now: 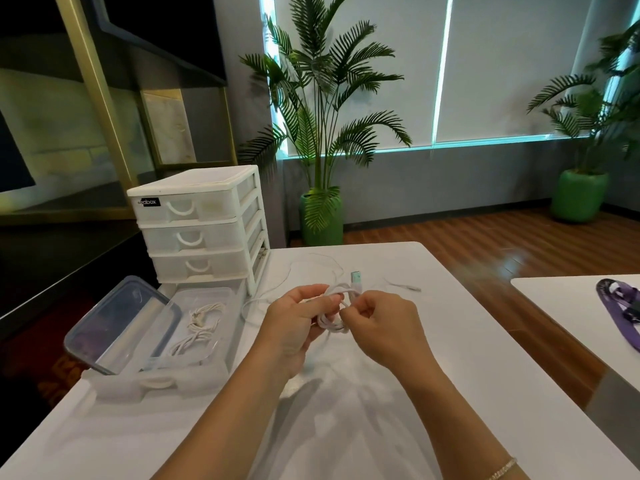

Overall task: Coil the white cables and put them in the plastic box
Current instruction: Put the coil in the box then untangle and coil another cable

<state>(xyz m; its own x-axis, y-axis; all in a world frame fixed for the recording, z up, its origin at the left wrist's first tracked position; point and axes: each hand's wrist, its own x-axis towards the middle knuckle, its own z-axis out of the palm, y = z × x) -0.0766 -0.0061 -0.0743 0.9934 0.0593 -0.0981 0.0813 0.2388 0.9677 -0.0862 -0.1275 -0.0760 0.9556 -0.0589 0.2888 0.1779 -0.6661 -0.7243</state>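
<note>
I am looking down at a white table in a room with a wood floor, drawn blinds and potted palms along the far wall. Above the middle of the table my two hands meet around a white cable that is partly wound into a small bundle. My left hand grips the coil, fingers curled over it with the thumb across the top. My right hand pinches the strand at the right edge of the bundle, fingers bent tight. The cable's USB plug sticks up just above the bundle, between my hands. Loose thin white cable trails across the table beyond my hands, one end lying off to the right. To the left, at the table's edge, the clear plastic box stands with its lid propped open on the left side; two coiled white cables lie inside. Just behind the box stands a white drawer unit with three drawers. A purple strap lies on a second table at the far right.
</note>
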